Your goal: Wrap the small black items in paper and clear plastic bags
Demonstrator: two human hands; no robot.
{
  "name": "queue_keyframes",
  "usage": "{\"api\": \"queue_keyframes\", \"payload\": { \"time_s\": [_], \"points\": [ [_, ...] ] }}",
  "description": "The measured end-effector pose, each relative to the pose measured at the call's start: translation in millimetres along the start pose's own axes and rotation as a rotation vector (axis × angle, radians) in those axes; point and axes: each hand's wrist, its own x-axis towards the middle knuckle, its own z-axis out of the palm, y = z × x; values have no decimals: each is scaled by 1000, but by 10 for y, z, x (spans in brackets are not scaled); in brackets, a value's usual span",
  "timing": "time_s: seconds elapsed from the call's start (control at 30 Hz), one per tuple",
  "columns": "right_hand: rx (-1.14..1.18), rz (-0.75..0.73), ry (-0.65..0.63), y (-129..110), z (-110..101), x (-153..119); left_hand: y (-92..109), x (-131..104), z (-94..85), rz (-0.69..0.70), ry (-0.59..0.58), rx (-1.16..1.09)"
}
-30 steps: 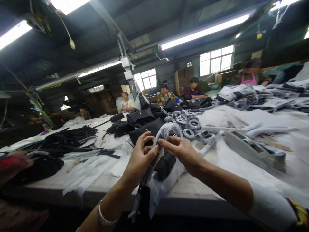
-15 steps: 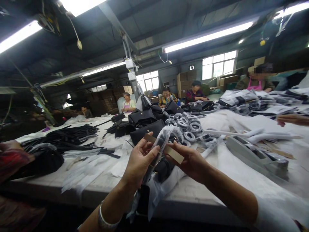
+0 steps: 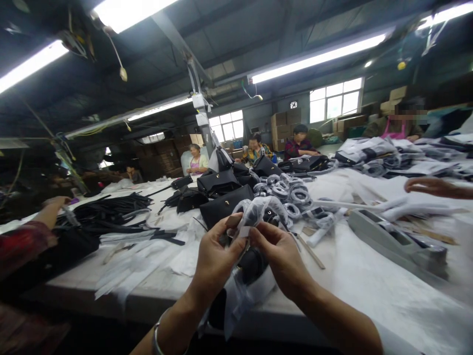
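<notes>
My left hand (image 3: 214, 254) is closed around a black bag strap (image 3: 254, 212) covered in thin white translucent wrapping. A brown card piece (image 3: 233, 220) shows between its thumb and fingers. My right hand (image 3: 283, 254) pinches the same wrapped strap from the other side, its fingertips almost meeting my left thumb. Between the two hands sits a small whitish strip (image 3: 244, 230), perhaps tape. The wrapping hangs below over a black bag (image 3: 253, 266), partly hidden by my hands, at the table's front edge.
A grey tape dispenser (image 3: 395, 241) stands right on the white-covered table. Black handbags (image 3: 218, 182) and wrapped coiled straps (image 3: 295, 192) are piled ahead; loose black straps (image 3: 111, 209) lie left. A co-worker's hand (image 3: 57, 202) reaches in left, another hand (image 3: 438, 187) right.
My right hand has moved left and inward to my left hand, and its long tan strip no longer shows there. At left a co-worker's hand has come over the straps; the right-hand one has moved inward.
</notes>
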Motion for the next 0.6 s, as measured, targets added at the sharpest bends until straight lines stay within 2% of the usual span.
{"api": "queue_keyframes", "payload": {
  "time_s": [0.1,0.23,0.43,0.6],
  "points": [
    [-140,-122,55,44,21,0,-9,-21,43,39,32,40],
    [-269,-213,91,80,72,23,-15,-37,32,8,52,49],
    [-254,-178,99,107,131,35,117,-40,-155,55,-104,57],
    [-227,-150,66,81,154,12,229,7,-225,67,-97,194]
  ]
}}
